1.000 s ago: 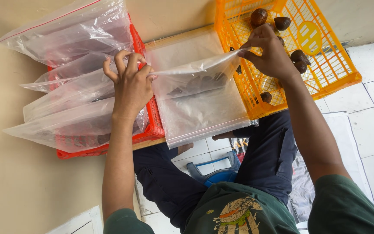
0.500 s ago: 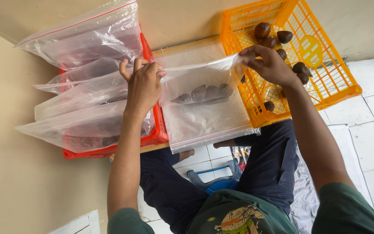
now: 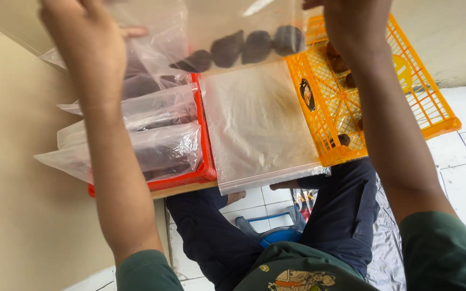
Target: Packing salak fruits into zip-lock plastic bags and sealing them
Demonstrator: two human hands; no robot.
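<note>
I hold a clear plastic bag [image 3: 227, 27] up in the air between both hands, near the top of the view. Several dark brown round fruits [image 3: 244, 48] lie in a row at its bottom. My left hand [image 3: 84, 40] grips the bag's left side and my right hand [image 3: 351, 21] grips its right side; its top edge is out of view. Below the lifted bag an empty flat clear bag [image 3: 260, 129] lies on the wooden board.
A red tray [image 3: 207, 161] at left holds several filled clear bags [image 3: 157, 145]. An orange plastic crate [image 3: 422, 97] at right holds a few dark fruits [image 3: 343, 139]. My legs in dark trousers, a blue stool [image 3: 276, 234] and white floor tiles are below.
Both hands have lifted the bag with fruits off the board, up toward the camera. An empty flat bag now shows on the board where it lay.
</note>
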